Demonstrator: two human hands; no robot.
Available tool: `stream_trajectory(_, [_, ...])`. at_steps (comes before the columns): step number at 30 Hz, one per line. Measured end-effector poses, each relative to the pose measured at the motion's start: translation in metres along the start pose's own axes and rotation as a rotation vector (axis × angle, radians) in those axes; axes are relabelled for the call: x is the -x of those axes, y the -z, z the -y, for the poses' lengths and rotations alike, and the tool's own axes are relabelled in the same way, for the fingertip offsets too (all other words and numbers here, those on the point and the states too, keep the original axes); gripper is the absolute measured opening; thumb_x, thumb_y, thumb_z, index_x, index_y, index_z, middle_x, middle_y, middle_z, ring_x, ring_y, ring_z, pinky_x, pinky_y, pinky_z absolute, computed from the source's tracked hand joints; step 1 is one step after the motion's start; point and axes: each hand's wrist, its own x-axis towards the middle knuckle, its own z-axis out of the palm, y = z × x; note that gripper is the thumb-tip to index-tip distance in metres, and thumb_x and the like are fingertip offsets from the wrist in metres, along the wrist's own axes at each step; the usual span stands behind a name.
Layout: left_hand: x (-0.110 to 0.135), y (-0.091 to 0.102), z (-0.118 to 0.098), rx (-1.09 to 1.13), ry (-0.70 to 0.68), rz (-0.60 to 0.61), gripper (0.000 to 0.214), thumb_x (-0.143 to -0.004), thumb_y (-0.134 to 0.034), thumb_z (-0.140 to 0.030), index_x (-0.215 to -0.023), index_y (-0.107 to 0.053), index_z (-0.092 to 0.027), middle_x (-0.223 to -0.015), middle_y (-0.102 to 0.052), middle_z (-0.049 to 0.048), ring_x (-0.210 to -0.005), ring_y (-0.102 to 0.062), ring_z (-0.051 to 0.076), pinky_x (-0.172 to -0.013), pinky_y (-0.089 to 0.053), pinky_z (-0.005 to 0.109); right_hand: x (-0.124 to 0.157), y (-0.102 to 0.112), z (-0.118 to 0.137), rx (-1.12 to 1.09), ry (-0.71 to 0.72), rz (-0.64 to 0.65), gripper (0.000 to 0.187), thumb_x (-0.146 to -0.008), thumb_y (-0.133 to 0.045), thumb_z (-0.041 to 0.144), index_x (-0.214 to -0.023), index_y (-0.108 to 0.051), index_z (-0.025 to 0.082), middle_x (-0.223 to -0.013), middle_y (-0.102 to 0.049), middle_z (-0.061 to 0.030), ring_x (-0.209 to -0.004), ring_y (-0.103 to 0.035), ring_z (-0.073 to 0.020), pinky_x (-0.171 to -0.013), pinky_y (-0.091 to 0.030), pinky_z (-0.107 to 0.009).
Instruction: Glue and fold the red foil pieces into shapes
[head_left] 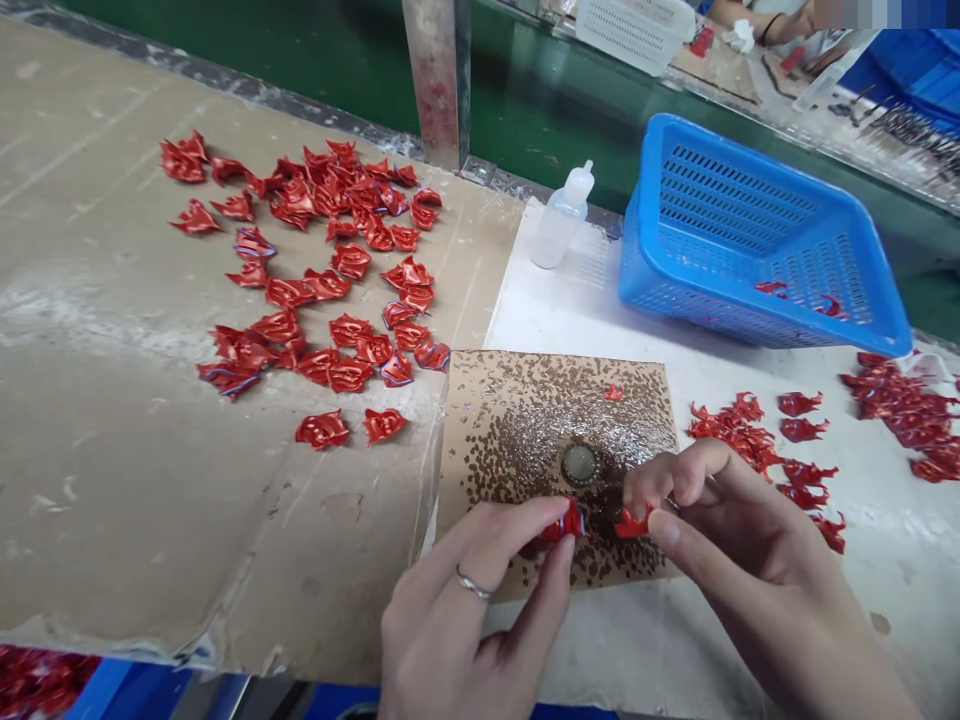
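Observation:
My left hand [480, 600], with a ring on one finger, pinches a glossy red moulded piece [564, 522] between thumb and forefinger. A blue line shows on that piece. In my right hand [727, 540] is a smaller red piece with pointed tips [634, 522], gripped by the fingertips. The two pieces are apart, side by side above a spotted, wet-looking cardboard sheet [480, 400]. On the sheet, just beyond my fingers, sits a small round bottle-cap-like disc [580, 464]. Another small red bit [613, 392] lies farther back on it.
Many red pieces [322, 200] lie scattered left. Smaller pointed red pieces [735, 430] form groups at right. A squeeze bottle [561, 220] and blue basket [637, 260] stand behind the sheet. A metal post [439, 90] rises at the back. Another person's hand [787, 25] works beyond.

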Motion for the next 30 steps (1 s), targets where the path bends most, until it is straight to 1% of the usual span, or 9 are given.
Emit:
stream_trajectory(2, [0.001,-0.003,-0.001,0.017,0.010,0.002,0.025,-0.104,-0.073,-0.013,-0.123,-0.072,-0.029,-0.101,-0.088,-0.0044,-0.079,-0.085,0.012,-0.080,-0.072,0.020,0.005,-0.006,0.000,0.021,0.019,-0.018,0.017,-0.101,-0.087,0.029,-0.094,-0.072,0.032,-0.095,-0.082,0.0001,-0.101,-0.083,-0.0179,-0.086,-0.069,-0.023])
stream_trajectory(4, [0.002,-0.005,-0.003,0.033,0.018,0.012,0.025,-0.104,-0.073,-0.013,-0.123,-0.072,-0.028,-0.102,-0.087,-0.0044,-0.081,-0.085,0.011,-0.082,-0.072,0.020,0.009,-0.012,-0.002,0.024,0.031,-0.028,0.017,-0.102,-0.085,0.027,-0.095,-0.071,0.032,-0.095,-0.083,0.0000,-0.107,-0.085,-0.0200,-0.090,-0.071,-0.026])
stream_trajectory(8, [0.003,-0.008,-0.005,0.039,0.031,-0.015,0.024,-0.104,-0.074,-0.012,-0.122,-0.073,-0.028,-0.102,-0.087,-0.0038,-0.080,-0.085,0.012,-0.082,-0.072,0.020,0.013,-0.019,-0.008,0.004,0.056,-0.033,0.016,-0.104,-0.083,0.026,-0.098,-0.070,0.032,-0.097,-0.083,0.0002,-0.101,-0.086,-0.0192,-0.087,-0.072,-0.026])
stream_trajectory(13, [0.003,-0.009,-0.006,0.018,0.037,-0.046,0.022,-0.104,-0.074,-0.012,-0.120,-0.073,-0.027,-0.099,-0.086,-0.0062,-0.079,-0.084,0.009,-0.084,-0.070,0.016,0.012,-0.021,-0.011,0.012,0.045,-0.023,0.014,-0.107,-0.081,0.026,-0.099,-0.070,0.032,-0.099,-0.084,0.0010,-0.100,-0.086,-0.0160,-0.087,-0.071,-0.021])
stream_trajectory(15, [0.004,-0.009,-0.007,0.010,0.047,-0.042,0.022,-0.104,-0.074,-0.014,-0.120,-0.074,-0.028,-0.099,-0.087,-0.0051,-0.079,-0.084,0.010,-0.083,-0.071,0.018,0.012,-0.022,-0.011,0.008,0.048,-0.030,0.014,-0.107,-0.081,0.025,-0.099,-0.071,0.033,-0.099,-0.084,0.0019,-0.101,-0.086,-0.0153,-0.088,-0.070,-0.021])
stream_trajectory(20, [0.017,-0.009,-0.007,-0.031,0.002,-0.077,0.020,-0.098,-0.084,-0.036,-0.116,-0.081,-0.028,-0.095,-0.087,0.0020,-0.084,-0.086,0.022,-0.076,-0.074,0.031,0.014,-0.025,-0.012,-0.019,0.039,-0.037,0.014,-0.106,-0.081,0.025,-0.099,-0.071,0.032,-0.102,-0.086,0.0000,-0.096,-0.087,-0.0174,-0.085,-0.072,-0.024])
stream_trajectory(24, [0.023,-0.008,-0.006,-0.056,-0.064,-0.084,0.026,-0.097,-0.086,-0.046,-0.115,-0.082,-0.028,-0.096,-0.087,0.0033,-0.088,-0.086,0.023,-0.076,-0.073,0.032,0.017,-0.025,-0.013,-0.006,0.006,-0.065,0.013,-0.105,-0.081,0.025,-0.097,-0.074,0.031,-0.108,-0.086,-0.0015,-0.100,-0.087,-0.0182,-0.087,-0.072,-0.024])
stream_trajectory(27, [0.016,-0.006,-0.005,-0.064,-0.108,-0.081,0.023,-0.099,-0.084,-0.040,-0.118,-0.080,-0.027,-0.097,-0.087,0.0024,-0.086,-0.086,0.022,-0.076,-0.073,0.032,0.018,-0.021,-0.013,-0.008,-0.028,-0.063,0.014,-0.105,-0.082,0.028,-0.094,-0.074,0.031,-0.108,-0.086,-0.0025,-0.109,-0.087,-0.0201,-0.091,-0.072,-0.025])
stream_trajectory(30, [0.005,-0.003,-0.005,-0.076,-0.144,-0.055,0.016,-0.104,-0.077,-0.024,-0.120,-0.077,-0.026,-0.098,-0.087,-0.0001,-0.083,-0.085,0.017,-0.079,-0.072,0.027,0.018,-0.019,-0.014,-0.017,-0.053,-0.051,0.016,-0.105,-0.083,0.031,-0.094,-0.072,0.030,-0.097,-0.083,-0.0008,-0.095,-0.086,-0.0171,-0.082,-0.071,-0.021])
